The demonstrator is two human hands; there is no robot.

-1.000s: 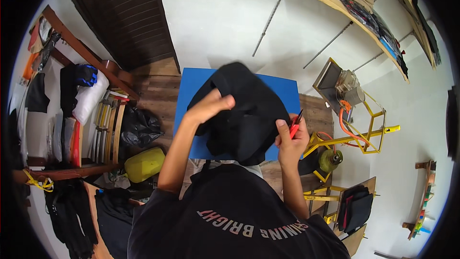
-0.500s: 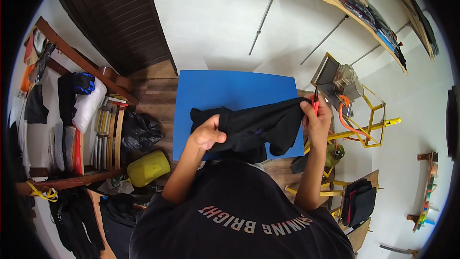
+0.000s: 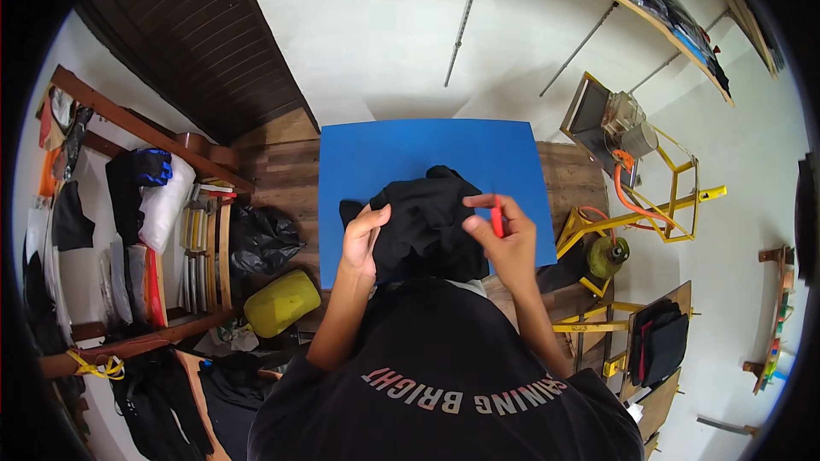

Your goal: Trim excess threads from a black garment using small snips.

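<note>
A crumpled black garment (image 3: 427,226) is bunched over the near half of the blue tabletop (image 3: 427,145). At its left side my left hand (image 3: 366,235) is closed on the cloth, thumb on top. My right hand (image 3: 506,235) is at the garment's right edge, with a pair of small red-handled snips (image 3: 497,217) held in the curled fingers. The thumb and forefinger are apart at the tips, close to the cloth. Whether they touch it I cannot tell. The blades of the snips are hard to make out.
Left of the table are a black plastic bag (image 3: 263,239), a yellow-green container (image 3: 282,303) and shelves (image 3: 226,260) of stacked goods. To the right stand a yellow metal frame (image 3: 632,222) with an orange hose and a green gas cylinder (image 3: 606,258). A dark door (image 3: 188,43) is beyond.
The garment, earlier stretched out between both hands, is now gathered into a bunch. My right hand has let go of its far end and moved left and slightly down, keeping the snips.
</note>
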